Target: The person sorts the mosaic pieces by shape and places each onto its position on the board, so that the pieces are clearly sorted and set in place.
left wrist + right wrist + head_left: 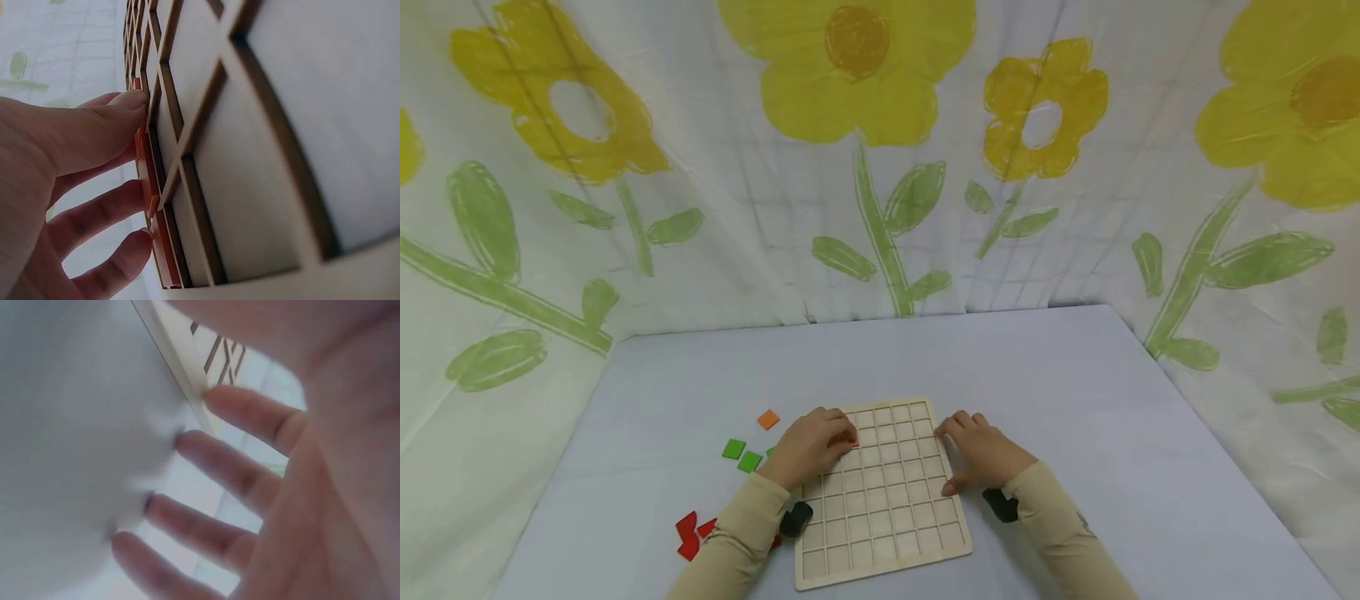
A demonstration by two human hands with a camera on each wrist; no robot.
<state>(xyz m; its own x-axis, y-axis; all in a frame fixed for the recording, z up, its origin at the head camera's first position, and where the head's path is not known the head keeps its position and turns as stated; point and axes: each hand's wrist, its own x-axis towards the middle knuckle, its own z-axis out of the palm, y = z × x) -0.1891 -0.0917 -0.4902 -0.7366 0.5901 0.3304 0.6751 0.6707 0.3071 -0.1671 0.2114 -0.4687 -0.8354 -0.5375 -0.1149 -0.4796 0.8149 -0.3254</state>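
Note:
A pale wooden grid board [880, 500] lies on the table, slightly turned. Over its upper left part is my left hand [808, 446], thumb and fingertips together at a small red-orange tile [137, 82]. In the left wrist view, more red-orange tiles [148, 172] line the board's cells under the other fingers, partly hidden. My right hand [985, 454] lies along the board's right edge with fingers spread. Its thumb and index finger touch the rim [181, 369], while the other fingertips rest on the table.
Left of the board lie green tiles [733, 449] and an orange square tile [767, 419]. Nearer the front are several red pieces [687, 525] with a curved side, some partly behind the left sleeve [730, 533]. A flowered curtain [880, 208] hangs behind the white table [1037, 367].

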